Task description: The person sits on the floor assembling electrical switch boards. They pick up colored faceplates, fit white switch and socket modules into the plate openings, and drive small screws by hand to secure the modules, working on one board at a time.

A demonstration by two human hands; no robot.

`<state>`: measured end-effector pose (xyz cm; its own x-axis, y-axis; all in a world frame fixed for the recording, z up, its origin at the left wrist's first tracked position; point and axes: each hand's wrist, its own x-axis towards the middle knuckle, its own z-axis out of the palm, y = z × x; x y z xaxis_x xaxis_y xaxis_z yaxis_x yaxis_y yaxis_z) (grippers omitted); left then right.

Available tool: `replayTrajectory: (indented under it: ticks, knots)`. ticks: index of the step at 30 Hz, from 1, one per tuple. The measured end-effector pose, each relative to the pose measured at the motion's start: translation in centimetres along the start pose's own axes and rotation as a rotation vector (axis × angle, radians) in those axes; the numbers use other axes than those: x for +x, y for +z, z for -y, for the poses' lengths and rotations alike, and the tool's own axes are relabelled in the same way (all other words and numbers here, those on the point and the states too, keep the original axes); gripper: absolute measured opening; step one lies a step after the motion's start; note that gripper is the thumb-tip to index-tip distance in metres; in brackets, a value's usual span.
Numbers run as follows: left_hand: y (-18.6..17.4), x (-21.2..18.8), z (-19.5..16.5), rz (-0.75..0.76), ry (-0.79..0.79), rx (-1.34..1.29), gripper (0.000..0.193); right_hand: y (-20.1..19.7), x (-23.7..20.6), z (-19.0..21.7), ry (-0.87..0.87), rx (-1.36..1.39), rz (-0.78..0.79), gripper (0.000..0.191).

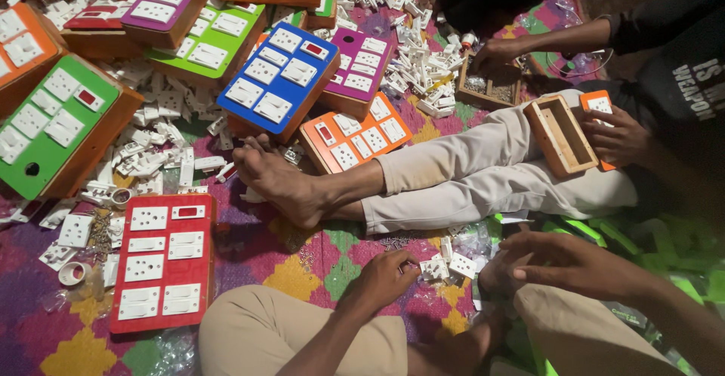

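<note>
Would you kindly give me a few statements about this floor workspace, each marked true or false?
1. The wearer's left hand rests on the patterned mat beside small white plastic switch parts. True.
2. The wearer's right hand holds a red switch board. False: the red-faced wooden switch board lies on the mat, apart from both hands.
3. A co-worker's hand holds an open wooden box. True.
4. The blue-faced switch board lies flat on the co-worker's lap. False: it leans on other boards beyond the co-worker's bare foot.
</note>
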<state>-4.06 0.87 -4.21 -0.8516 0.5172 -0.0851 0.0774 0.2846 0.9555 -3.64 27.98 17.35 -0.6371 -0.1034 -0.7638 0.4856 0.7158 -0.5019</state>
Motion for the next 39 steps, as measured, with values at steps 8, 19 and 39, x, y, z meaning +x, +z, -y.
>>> replayTrajectory:
  ticks: [8, 19, 39]
  knots:
    - [-0.2, 0.1, -0.4, 0.024, -0.03, -0.001, 0.023, -0.2, 0.1, -0.5, -0.022, 0.023, 0.001, 0.062]
    - [-0.2, 0.0, -0.9, -0.021, 0.022, -0.032, 0.023, -0.2, 0.3, -1.8, -0.01, 0.049, -0.032, 0.061]
    - [-0.5, 2.9, 0.4, 0.008, -0.063, -1.163, 0.071, -0.7, -2.2, -2.6, -0.073, 0.065, -0.081, 0.058]
